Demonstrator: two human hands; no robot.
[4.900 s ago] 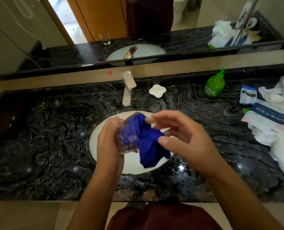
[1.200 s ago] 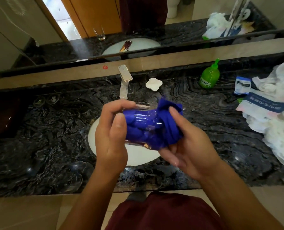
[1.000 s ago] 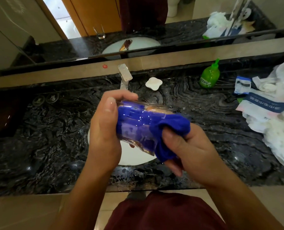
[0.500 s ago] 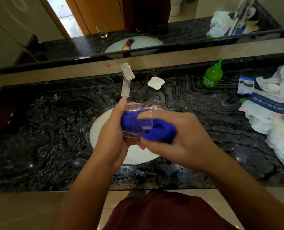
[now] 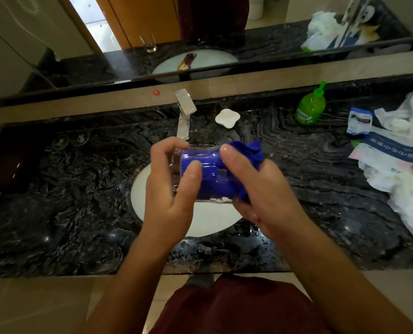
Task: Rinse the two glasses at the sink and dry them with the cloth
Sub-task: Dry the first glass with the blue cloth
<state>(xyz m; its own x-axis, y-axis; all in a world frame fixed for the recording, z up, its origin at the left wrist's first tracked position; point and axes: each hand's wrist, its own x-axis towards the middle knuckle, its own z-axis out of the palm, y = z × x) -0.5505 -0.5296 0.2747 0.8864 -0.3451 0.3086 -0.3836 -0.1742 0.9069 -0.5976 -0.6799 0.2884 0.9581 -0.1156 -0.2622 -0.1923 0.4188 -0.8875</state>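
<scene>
Glass (image 5: pixel 200 174) lies sideways above the sink basin (image 5: pixel 140 196), stuffed with blue cloth (image 5: pixel 246 150), mouth facing right. Left hand (image 5: pixel 169 189) grips the glass base end; right hand (image 5: pixel 261 189) holds the cloth at the rim. Faucet (image 5: pixel 185 114) just beyond. Soap dish (image 5: pixel 227 118), green bottle (image 5: pixel 310 109), white bags (image 5: pixel 408 169) far right on the countertop (image 5: pixel 68 201).

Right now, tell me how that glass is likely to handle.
The glass is probably fragile: clear and thin-walled. Lying sideways, it may roll if set down so. The counter glistens, so it may be slippery; the left hand grips it.
</scene>
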